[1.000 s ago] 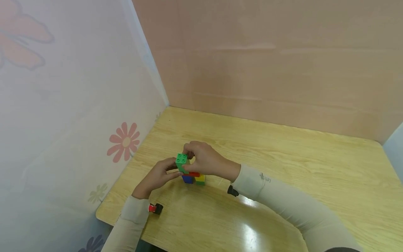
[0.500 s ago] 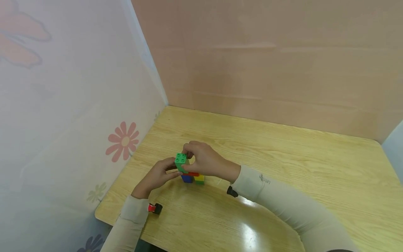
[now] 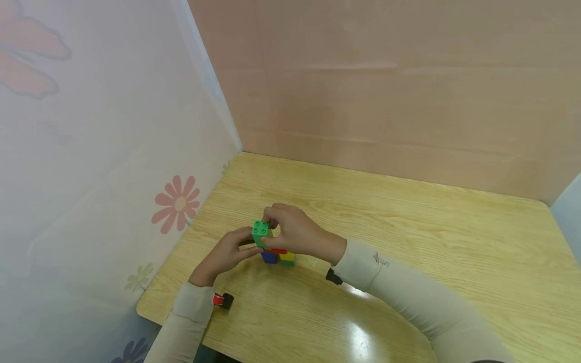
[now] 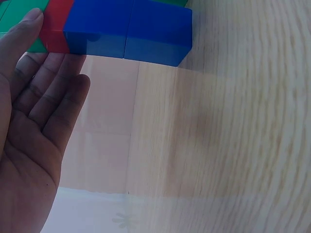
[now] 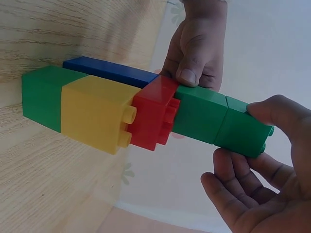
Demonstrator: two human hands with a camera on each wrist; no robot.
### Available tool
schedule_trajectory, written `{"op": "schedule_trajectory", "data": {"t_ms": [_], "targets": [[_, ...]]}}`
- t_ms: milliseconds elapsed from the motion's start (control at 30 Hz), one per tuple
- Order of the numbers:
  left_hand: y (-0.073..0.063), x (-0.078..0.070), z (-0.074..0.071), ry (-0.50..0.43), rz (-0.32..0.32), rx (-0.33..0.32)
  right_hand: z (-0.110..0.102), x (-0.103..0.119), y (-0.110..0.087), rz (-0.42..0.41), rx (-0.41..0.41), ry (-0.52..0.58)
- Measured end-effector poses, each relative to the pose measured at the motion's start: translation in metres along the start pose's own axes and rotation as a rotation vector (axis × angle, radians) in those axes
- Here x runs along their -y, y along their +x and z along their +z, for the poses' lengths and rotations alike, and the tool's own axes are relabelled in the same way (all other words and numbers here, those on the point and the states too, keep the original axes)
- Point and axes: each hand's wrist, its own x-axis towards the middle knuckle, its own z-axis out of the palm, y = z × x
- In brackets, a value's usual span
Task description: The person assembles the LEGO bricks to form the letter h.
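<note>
A toy building-brick structure stands upright on the table. In the right wrist view, its two legs are a yellow brick (image 5: 95, 111) on a green brick (image 5: 43, 97) and a blue column (image 5: 112, 71); the left wrist view shows two blue bricks (image 4: 155, 29) there. A red brick (image 5: 148, 114) bridges the legs, offset under two stacked green bricks (image 5: 199, 115). My right hand (image 3: 297, 230) pinches the top green brick (image 3: 260, 228) between thumb and fingers. Opposite it, my left hand (image 3: 225, 256) holds the structure around the red and lower green bricks, thumb at their joint.
The wood-grain table (image 3: 386, 232) extends to the right and behind the bricks. A flower-printed white wall (image 3: 113, 151) closes off the left side, and a brown panel (image 3: 386, 101) the back. Black wrist cameras (image 3: 226, 301) sit at both cuffs.
</note>
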Motion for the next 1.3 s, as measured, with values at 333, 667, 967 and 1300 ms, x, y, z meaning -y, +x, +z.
{"op": "schedule_trajectory", "data": {"t_ms": [333,667,967,1300], "targets": [[-0.0006,0.0007,-0.0008,0.024,0.022,-0.007,-0.0017,0.0042,0.0018,0.006,0.028,-0.038],[0.0002,-0.0023,-0.0023,0.017,-0.002,-0.017,-0.004,0.0046,0.0073,-0.001,0.044,-0.043],[-0.001,0.0005,-0.0001,0.025,0.0,-0.018,-0.0017,0.0017,0.0031,0.036,0.057,0.033],[0.0003,-0.0021,0.0011,0.021,0.003,-0.011,0.0003,-0.0016,-0.0012,0.002,0.034,0.029]]}}
